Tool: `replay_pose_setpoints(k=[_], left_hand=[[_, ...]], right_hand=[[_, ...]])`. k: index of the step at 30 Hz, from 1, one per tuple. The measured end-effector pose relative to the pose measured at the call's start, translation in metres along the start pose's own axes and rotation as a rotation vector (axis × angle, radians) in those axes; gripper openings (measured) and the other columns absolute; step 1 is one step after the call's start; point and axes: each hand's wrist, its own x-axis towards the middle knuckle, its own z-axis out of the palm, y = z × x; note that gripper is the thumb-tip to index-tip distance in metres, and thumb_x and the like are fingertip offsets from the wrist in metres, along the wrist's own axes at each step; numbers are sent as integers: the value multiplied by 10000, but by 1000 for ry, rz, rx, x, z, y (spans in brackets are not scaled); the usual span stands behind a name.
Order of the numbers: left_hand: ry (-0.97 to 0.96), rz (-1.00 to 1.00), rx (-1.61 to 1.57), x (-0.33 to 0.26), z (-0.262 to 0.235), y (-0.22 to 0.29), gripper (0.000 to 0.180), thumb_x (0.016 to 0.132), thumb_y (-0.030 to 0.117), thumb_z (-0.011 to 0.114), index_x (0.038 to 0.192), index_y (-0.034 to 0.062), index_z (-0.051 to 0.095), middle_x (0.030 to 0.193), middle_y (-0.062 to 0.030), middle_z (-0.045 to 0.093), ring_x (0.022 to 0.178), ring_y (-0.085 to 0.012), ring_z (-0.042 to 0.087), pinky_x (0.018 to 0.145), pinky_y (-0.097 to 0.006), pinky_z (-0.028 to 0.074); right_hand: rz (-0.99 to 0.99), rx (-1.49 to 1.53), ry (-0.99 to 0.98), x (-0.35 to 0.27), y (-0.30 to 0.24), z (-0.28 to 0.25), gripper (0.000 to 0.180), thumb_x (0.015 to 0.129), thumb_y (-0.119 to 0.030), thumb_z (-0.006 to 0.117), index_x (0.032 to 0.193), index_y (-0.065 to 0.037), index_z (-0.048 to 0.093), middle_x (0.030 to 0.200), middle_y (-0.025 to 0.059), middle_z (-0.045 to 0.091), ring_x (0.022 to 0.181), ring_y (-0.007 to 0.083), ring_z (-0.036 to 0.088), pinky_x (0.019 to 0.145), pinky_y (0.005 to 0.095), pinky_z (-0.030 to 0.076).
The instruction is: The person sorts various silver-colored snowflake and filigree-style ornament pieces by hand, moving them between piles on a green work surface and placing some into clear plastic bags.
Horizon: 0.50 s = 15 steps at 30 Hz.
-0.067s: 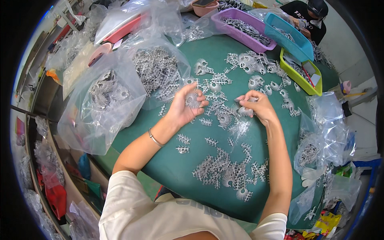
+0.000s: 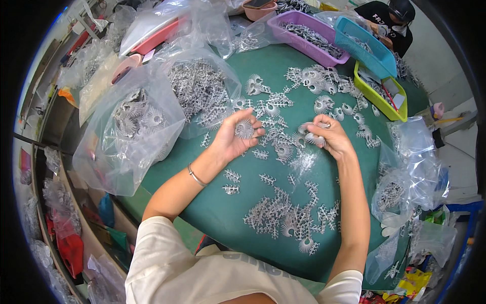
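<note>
My left hand (image 2: 229,138) is turned palm up over the green table, fingers curled round a silver fan-shaped metal piece (image 2: 245,128) with thin radiating ribs. Across from it, my right hand (image 2: 335,138) pinches similar fan-shaped metal pieces (image 2: 316,139) between thumb and fingers; how many is hard to make out. Between the hands lies a loose spread of branched silver pieces (image 2: 273,133) mixed with ribbed fans. Nearer to me sits another heap of branched pieces (image 2: 271,210). A small clear plastic bag (image 2: 304,162) lies just below my right hand.
Clear bags of fans (image 2: 139,119) and branched pieces (image 2: 195,83) stand at the left. Purple (image 2: 283,31), blue (image 2: 377,60) and lime green (image 2: 377,99) baskets line the far right. Plastic bags (image 2: 417,152) crowd the right edge. Another person (image 2: 390,25) sits beyond the baskets.
The fingers of my right hand have shifted, and more of the fan pieces in them shows. My left hand has dipped very slightly, still holding its fan.
</note>
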Motion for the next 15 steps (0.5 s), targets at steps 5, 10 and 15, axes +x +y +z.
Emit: replay_pose_setpoints(k=[5,10,15], left_hand=[[62,73,434,-1,-3,-11,181,879,121,565,1022,19,607,891,-16,586,685,-59,492,491,-194,424],[21,499,1431,-9,6,-29,272,810,116,644,1064,28,597,968,-65,590,741,-158,573,612,-276,475],[-146,831,1492,4,26,-40,335,796,125,658,1107,37,570,1073,-107,587,829,-249,612,717,-357,495]], right_hand=[[33,666,-102,-9,14,-14,355,891,-257,572,1192,-85,496,881,95,567,528,95,461,393,181,343],[-15,574,-123,-21,21,13,413,861,-180,608,1225,-42,468,834,57,536,554,96,489,424,190,383],[-35,463,-137,-33,15,22,414,785,-25,635,1179,2,511,943,68,580,627,105,528,485,208,440]])
